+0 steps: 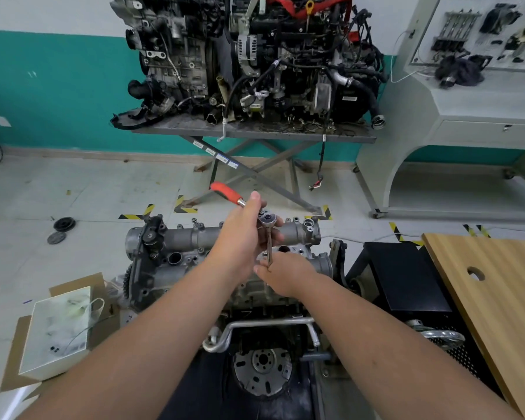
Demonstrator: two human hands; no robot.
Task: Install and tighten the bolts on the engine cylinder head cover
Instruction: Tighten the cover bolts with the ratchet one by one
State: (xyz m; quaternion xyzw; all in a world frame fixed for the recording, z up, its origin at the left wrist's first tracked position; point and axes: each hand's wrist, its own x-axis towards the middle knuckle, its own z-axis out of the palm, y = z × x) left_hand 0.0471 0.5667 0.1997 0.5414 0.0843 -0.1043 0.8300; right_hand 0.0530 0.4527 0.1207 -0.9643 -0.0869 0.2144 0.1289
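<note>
Nearest, at the engine's (176, 277) near end: a flywheel (262, 370) facing the camera, a bent metal pipe (264, 324) above it. Left on the floor, a white box (58, 328) on flattened cardboard (12, 359). Right, a wooden board (497, 298) with a round hole, beside a black stand (406, 277).

Over the engine's top, both forearms reaching in. Right hand (285, 275) low over the cylinder head cover (194, 237), fingers curled around the lower end of the extension bar (269, 250); fingertips hidden, so exact pinch cannot be told. Bar standing nearly upright, tip down at the cover's right half, between the two cam housings; the bolt under it not visible. Left hand (243, 234) higher, fingers wrapped round the ratchet (240, 201) at its head, thumb up along the shaft. Red handle pointing away to the upper left, above the cover's far edge.

Further left on the floor, two dark round discs (61, 228). Yellow-black tape marks on the tiles beyond.

Farthest, a second engine (255, 56) on a scissor table (255, 131) against the teal wall, and a grey display bench (467, 101) at the right with parts mounted on its panel.
</note>
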